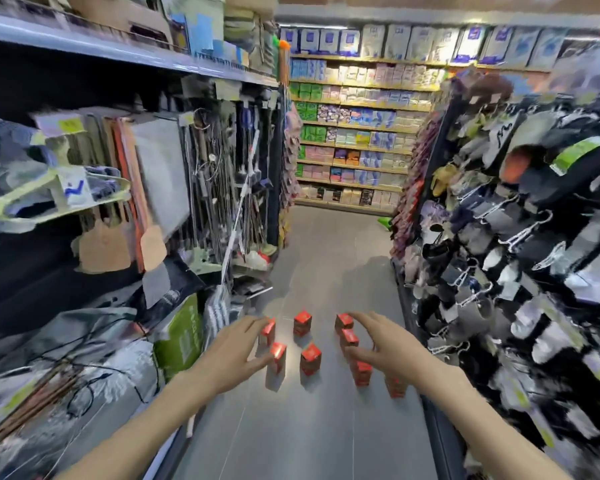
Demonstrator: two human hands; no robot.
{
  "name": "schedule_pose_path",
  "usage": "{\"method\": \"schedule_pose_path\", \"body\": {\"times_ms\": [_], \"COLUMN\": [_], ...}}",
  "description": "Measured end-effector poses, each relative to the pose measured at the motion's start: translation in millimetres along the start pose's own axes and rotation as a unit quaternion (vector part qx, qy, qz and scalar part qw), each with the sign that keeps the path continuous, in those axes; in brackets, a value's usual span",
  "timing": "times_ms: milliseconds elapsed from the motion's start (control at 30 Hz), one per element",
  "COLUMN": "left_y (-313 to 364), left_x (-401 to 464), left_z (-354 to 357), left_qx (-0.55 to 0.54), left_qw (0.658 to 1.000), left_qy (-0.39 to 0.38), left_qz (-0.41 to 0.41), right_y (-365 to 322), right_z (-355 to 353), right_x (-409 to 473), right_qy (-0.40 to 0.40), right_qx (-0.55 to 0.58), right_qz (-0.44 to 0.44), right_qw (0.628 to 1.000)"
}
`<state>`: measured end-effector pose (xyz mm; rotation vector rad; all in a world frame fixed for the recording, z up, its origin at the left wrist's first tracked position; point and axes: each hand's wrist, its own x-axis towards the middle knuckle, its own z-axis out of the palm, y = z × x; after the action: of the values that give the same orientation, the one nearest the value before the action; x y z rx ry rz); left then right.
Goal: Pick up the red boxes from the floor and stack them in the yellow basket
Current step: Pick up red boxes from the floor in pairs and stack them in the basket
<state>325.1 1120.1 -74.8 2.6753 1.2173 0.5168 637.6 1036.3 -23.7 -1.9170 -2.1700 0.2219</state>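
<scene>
While both hands are being reached forward over the aisle floor (pixel 309 427), a cluster of red boxes (pixel 310 358) is being shown standing upright on it, their long axes vertical, directly ahead of and between the two grips. The left hand (pixel 234 351) is being held with its grip released, fingers spread, its fingertips (pixel 262 322) lying at or just short of the two boxes of the left column; contact cannot be confirmed. The right hand (pixel 390 344) is likewise being held released and empty, arched over the right column, whose middle boxes are being partly covered by it. Each hand is thus being placed nearer its own side's column, while the two centre boxes are being left between them, roughly equally near to both. Roughly eight boxes are being counted, though one at the lower right (pixel 395 388) is being half hidden behind the right wrist. No yellow basket is being shown anywhere, so its direction from the boxes cannot be told. Shelving (pixel 125 209) on both sides is being smeared by blur, and its goods are hard to make out.
</scene>
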Motion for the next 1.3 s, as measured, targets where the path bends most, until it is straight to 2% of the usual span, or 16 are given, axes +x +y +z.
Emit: {"method": "schedule_pose_path", "body": {"times_ms": [200,433,600,800,933,1133,1300], "left_y": [-102,-177,-230,-298,-346,-416,-478], "left_x": [155,330,435,560,618,666,673], "left_z": [28,53,98,177,236,340,482], "left_qx": [0.007,-0.011,-0.011,-0.037,-0.058,-0.102,-0.125], "left_qw": [1.000,1.000,1.000,0.997,0.988,0.972,0.959], "left_qy": [-0.004,-0.006,-0.024,-0.055,-0.106,-0.133,-0.163], "left_qz": [-0.008,0.000,-0.008,-0.043,-0.094,-0.166,-0.198], "right_y": [61,130,199,294,350,415,465], "right_z": [7,1,30,84,132,228,349], "right_x": [166,333,456,598,674,761,802], "right_qy": [-0.035,-0.022,-0.013,-0.037,-0.075,-0.140,-0.157], "right_qx": [0.000,0.012,0.015,0.039,0.072,0.140,0.176], "right_qz": [0.008,-0.004,-0.013,-0.013,0.003,0.025,0.025], "right_qw": [0.999,1.000,1.000,0.998,0.995,0.980,0.971]}}
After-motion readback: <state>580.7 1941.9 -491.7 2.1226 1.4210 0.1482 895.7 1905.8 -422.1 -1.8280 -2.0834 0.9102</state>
